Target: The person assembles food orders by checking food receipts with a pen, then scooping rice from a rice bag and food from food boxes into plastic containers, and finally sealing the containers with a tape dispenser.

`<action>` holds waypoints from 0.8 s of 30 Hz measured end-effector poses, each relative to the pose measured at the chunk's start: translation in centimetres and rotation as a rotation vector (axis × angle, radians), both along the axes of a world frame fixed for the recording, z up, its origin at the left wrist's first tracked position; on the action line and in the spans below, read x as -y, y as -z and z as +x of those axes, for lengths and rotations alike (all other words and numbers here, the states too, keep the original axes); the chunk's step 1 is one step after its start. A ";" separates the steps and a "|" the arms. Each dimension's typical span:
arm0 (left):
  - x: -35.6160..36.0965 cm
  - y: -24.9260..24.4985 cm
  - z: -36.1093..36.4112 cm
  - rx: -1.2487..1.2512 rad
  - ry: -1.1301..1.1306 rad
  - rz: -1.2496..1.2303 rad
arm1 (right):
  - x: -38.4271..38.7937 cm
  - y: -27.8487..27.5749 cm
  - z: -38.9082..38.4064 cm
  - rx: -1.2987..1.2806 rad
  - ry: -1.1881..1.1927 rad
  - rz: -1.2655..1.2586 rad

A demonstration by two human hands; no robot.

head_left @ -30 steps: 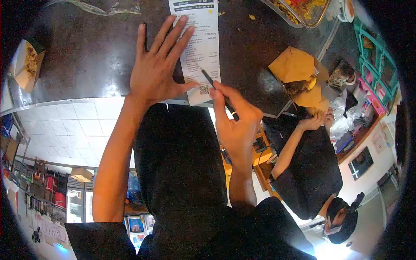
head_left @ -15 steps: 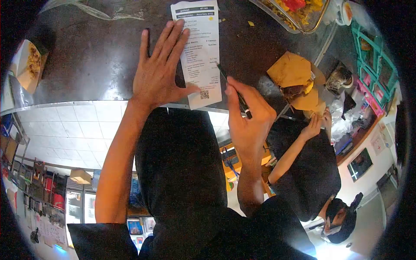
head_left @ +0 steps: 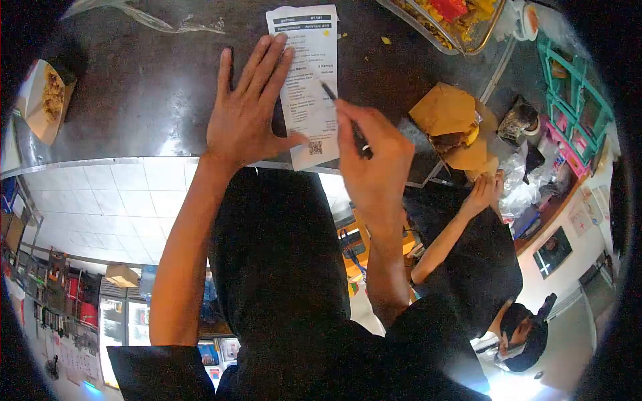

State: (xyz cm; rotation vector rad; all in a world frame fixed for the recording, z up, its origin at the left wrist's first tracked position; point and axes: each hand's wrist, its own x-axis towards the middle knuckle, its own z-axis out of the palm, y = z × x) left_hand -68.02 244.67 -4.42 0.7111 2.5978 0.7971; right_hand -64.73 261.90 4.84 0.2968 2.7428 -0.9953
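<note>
The left hand (head_left: 244,110) lies flat on the dark counter (head_left: 134,87), fingers straight and spread. Its index and middle fingertips press the left edge of a long printed receipt (head_left: 313,63), and its thumb reaches across the slip just beside the QR code (head_left: 315,147). The receipt lies lengthwise on the counter, its lower end at the counter's metal edge. The right hand (head_left: 374,167) has its fingers pinched around a dark pen (head_left: 342,113), whose tip rests on the printed lines near the slip's right side. To the right lies a brown paper wrap (head_left: 447,110), open over some food, and a co-worker's hand (head_left: 485,187) sits just below it. A food tray (head_left: 428,30) stands at the far edge, a teal rack (head_left: 575,87) further right, and a crumpled plastic bag (head_left: 147,20) at the far left
</note>
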 end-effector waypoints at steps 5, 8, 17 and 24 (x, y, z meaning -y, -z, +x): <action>0.3 -0.4 -0.1 -0.007 0.008 0.055 | -0.8 -1.1 1.2 -0.124 0.047 0.049; -0.3 -0.8 0.1 -0.044 0.025 -0.018 | -2.9 -3.7 5.1 -0.050 0.356 -0.142; -0.6 -1.9 0.2 -0.123 0.047 -0.053 | -9.6 -9.8 12.8 -0.082 0.819 0.176; -0.7 -2.5 0.4 -0.106 0.061 -0.105 | -14.6 -9.0 7.4 -0.118 0.541 0.268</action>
